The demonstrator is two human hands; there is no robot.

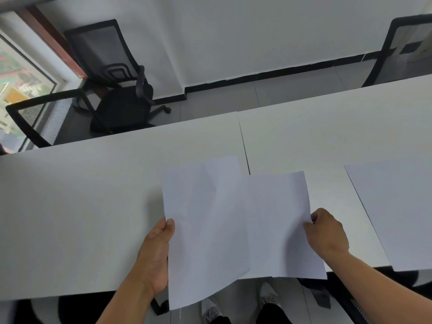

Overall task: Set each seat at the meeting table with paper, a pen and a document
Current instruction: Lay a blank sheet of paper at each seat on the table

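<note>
The left hand [155, 256] pinches the left edge of a blank sheet [205, 230], thumb on top, fingers curled beneath. The right hand [327, 232] pinches the right edge of a second sheet [280, 225], which is tucked under the first where they overlap. Both sheets are held over the near edge of the table [81, 206], their lower parts hanging past it above the person's shoes [211, 308]. No writing shows on either. A third sheet [397, 211] lies flat to the right, reaching the near edge. The tabletop left of the hands is bare, with a seam [244, 148] running across the middle. Beyond the far edge stand black mesh chairs [117, 90], then the wall [233, 31].
</note>
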